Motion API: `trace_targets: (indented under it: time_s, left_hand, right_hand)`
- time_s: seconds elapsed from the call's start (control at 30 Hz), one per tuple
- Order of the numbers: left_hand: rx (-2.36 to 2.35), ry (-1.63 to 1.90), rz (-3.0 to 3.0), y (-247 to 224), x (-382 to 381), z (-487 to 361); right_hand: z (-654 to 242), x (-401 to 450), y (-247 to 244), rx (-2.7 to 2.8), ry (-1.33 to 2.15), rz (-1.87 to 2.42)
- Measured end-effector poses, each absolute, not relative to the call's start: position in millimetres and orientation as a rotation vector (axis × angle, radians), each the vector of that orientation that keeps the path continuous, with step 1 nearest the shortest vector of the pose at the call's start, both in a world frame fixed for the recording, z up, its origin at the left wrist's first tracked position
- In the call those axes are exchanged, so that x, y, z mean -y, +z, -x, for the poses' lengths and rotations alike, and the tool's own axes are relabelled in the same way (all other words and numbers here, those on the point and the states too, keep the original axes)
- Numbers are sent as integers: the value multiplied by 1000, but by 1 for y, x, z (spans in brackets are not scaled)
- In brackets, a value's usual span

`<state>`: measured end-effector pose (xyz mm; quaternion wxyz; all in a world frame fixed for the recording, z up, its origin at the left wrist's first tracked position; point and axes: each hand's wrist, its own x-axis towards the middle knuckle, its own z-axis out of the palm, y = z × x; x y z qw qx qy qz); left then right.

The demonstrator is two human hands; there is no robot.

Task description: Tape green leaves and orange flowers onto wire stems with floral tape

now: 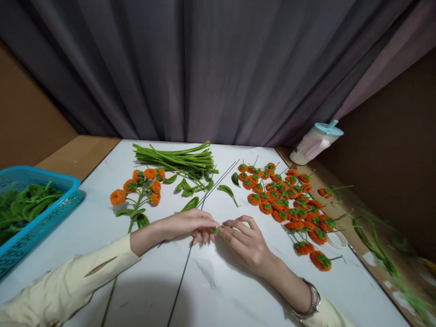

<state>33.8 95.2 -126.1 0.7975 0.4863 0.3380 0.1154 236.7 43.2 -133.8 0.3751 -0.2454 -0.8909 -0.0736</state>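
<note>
My left hand (190,223) and my right hand (245,240) meet over the middle of the white tabletop (218,290). Between their pinched fingertips is a small green fuzzy piece (214,230), mostly hidden by the fingers. Just beyond my left hand lies a loose green leaf (189,205), and another curved leaf (227,191) lies farther off to the right. On the left rests an assembled stem (139,200) with several orange pumpkin-like heads and green leaves. Right of my right hand is a spread of orange fuzzy pumpkin heads (279,193) with green tops and thin wire stems.
A bundle of green fuzzy stems (173,156) lies at the back. A blue basket (70,200) of green leaves stands at the left. Dark wires (185,268) cross the table. A lidded cup (313,144) stands back right; a white tape ring (337,240) lies near the right edge.
</note>
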Motion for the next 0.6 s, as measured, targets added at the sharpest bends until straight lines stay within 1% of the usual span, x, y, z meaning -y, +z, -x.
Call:
trace_targets:
  time_s: [0.17,0.3,0.47,0.6]
  left_hand:
    - [-711,330,-1228,-123,-93,-34]
    - [-698,291,-1129,-121,-94,-34]
    - [-716,248,-905,-122,-94,-36]
    - [-660,296,-992,-125,-94,-35]
  right_hand:
    - [-234,-42,-134,2186,75,719]
    - [-232,-42,-132,2119,234,778]
    - [-229,-41,-132,2074,303,785]
    - [-228,-39,-133,1952,474,891]
